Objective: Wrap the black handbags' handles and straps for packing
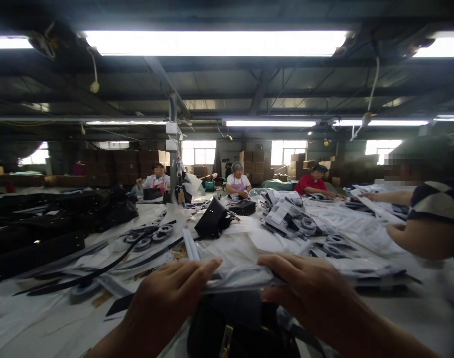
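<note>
My left hand (167,293) and my right hand (305,288) both grip the top edge of a clear plastic bag (238,278), fingers curled over it, one hand at each end. Below the bag, close to me, sits a black handbag (242,328) with a gold clasp (226,340). The lower part of the handbag is cut off by the bottom of the view.
A long white-covered table (63,323) carries black straps (100,271), rolled items (152,236), stacks of packed bags (286,214) and a black handbag (212,221). Black bags pile up at left (44,223). A person's arm (420,238) reaches in at right; several workers sit farther back.
</note>
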Demonstrator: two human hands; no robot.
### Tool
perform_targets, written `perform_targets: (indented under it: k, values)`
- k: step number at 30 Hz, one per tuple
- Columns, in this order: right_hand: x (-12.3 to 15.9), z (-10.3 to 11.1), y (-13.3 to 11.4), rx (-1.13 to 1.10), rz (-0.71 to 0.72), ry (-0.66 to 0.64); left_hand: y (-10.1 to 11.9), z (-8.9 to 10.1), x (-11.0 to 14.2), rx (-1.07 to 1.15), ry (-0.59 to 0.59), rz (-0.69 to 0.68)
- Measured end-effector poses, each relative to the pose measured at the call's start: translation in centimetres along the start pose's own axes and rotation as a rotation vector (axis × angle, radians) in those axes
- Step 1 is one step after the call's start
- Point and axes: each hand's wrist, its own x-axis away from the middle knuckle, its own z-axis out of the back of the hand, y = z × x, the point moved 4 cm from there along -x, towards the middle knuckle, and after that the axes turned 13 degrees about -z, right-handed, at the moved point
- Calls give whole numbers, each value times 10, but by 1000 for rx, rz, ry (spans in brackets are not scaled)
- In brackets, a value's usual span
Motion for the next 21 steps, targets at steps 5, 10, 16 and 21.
perform_targets:
  k: [5, 10, 16, 21]
  values:
    - [10, 14, 46, 52, -150, 185, -45, -14, 51, 15, 45, 243]
    - [0, 24, 71, 18, -183, 154, -69, -7, 62, 17, 28, 328]
    - [-5, -8, 88, -25, -234, 105, -118, 46, 38, -234, 5, 451]
    - [26, -83, 94, -45, -268, -128, -144, 72, 42, -84, 170, 658]
